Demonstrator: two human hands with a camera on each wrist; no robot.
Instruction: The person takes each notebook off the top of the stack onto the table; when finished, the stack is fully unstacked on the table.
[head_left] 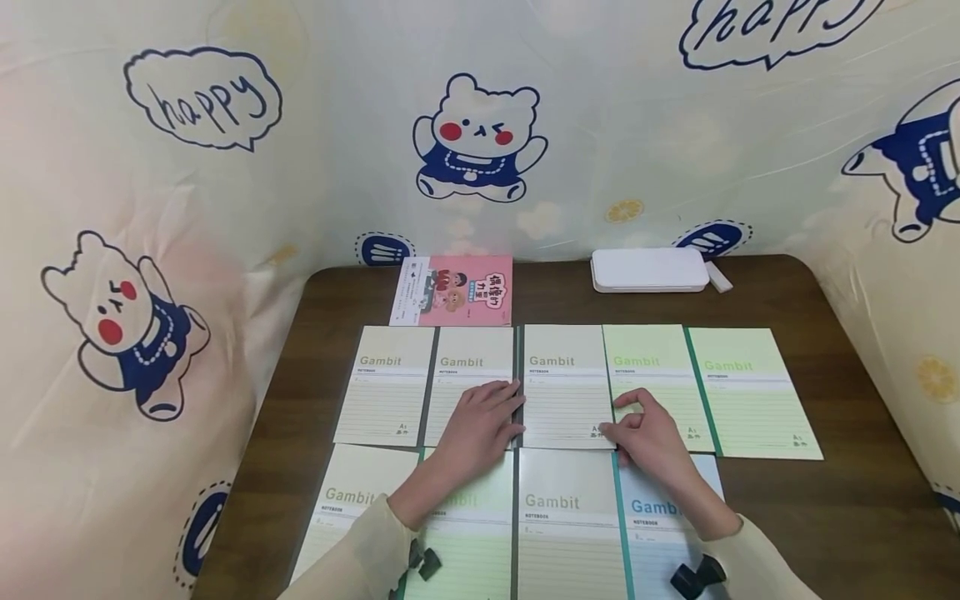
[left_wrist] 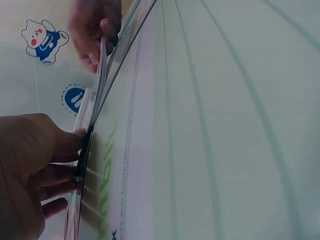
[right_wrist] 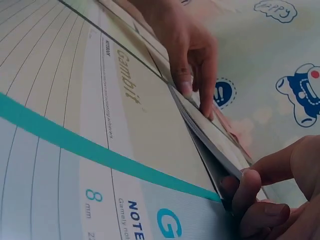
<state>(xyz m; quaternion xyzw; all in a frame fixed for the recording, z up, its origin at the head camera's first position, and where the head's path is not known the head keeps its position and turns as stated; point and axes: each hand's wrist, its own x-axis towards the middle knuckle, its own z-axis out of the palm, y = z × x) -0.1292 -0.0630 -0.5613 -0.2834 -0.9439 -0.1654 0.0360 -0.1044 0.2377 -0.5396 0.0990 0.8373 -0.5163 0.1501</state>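
Observation:
In the head view, a beige Gambit notebook lies in the middle of the upper row of notebooks. My right hand pinches its lower right corner between thumb and fingers. That corner is lifted a little off the table, as the right wrist view shows beside the right hand. With fingers extended, my left hand rests along the dark spine on the notebook's left side. The left hand touches that edge in the left wrist view. A beige notebook and green notebooks flank it.
A lower row holds beige, green and blue notebooks, among them a beige one directly below. Behind the rows are a pink booklet, a white case and a small white piece. The brown table meets a printed curtain.

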